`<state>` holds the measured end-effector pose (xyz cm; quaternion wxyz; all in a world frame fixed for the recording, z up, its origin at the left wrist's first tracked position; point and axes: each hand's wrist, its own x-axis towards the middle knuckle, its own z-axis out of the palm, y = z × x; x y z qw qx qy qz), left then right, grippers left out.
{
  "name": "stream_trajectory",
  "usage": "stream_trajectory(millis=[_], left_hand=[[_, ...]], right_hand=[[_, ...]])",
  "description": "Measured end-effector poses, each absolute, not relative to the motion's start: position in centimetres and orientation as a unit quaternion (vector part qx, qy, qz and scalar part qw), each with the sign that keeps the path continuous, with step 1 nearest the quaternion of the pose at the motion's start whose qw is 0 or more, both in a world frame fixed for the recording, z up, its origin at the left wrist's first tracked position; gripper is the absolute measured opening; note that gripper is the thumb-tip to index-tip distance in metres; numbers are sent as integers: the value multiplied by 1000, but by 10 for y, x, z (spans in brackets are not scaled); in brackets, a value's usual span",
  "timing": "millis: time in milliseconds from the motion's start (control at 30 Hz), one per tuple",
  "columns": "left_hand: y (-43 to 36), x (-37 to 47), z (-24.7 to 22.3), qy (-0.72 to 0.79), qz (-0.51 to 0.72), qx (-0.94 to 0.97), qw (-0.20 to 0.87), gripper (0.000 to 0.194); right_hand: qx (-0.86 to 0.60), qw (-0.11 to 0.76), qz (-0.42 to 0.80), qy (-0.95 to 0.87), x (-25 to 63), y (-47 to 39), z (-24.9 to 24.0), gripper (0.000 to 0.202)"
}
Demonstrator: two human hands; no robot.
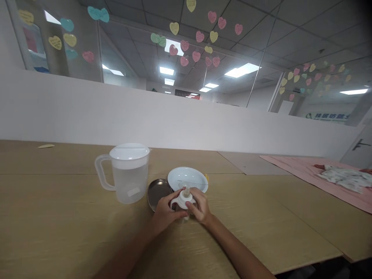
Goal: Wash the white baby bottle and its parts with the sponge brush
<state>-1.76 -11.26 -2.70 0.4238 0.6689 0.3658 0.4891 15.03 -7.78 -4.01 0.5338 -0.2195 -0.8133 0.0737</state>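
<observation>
A baby bottle (182,200) with a clear teat, a white collar and side handles is held upright between both hands, just over the table. My left hand (167,211) grips it from the left, thumb across the lower front and fingers around the handle. On the right side my right hand (200,205) closes round the collar, its thumb pressed on the white part. Behind the bottle sits a white bowl (188,173), partly covered by the hands. A round metal dish (158,190) lies left of the bowl, close to my left hand.
A clear plastic jug (130,178) with a white lid and handle stands left of the dish. Something yellow (206,177) shows at the bowl's right edge. A pink cloth (293,166) with a doll in patterned clothing (345,177) lies far right. A white wall (116,112) borders the wooden table (72,232).
</observation>
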Motion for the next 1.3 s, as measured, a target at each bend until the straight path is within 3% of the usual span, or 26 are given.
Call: stream_trajectory(millis=[200, 433, 667, 800, 933, 1067, 1300], left_hand=[[-116, -18, -31, 411, 491, 645, 417, 88], [-119, -14, -29, 408, 489, 652, 411, 77], [-122, -13, -27, 427, 491, 656, 383, 72], [-124, -11, -26, 414, 500, 662, 375, 63], [-125, -10, -27, 411, 498, 666, 373, 62], [-125, -9, -30, 426, 485, 656, 390, 79], [-127, -9, -31, 433, 484, 669, 362, 78]], right_hand=[[-277, 590, 69, -755, 161, -63, -46, 32], [-239, 554, 73, -794, 152, -73, -46, 45], [-362, 625, 110, -683, 157, -59, -50, 36], [-280, 545, 89, -785, 149, -70, -45, 40], [-300, 498, 86, -809, 140, -85, -34, 34], [-295, 567, 115, -760, 144, -83, -25, 30], [-304, 688, 186, -632, 149, -66, -23, 31]])
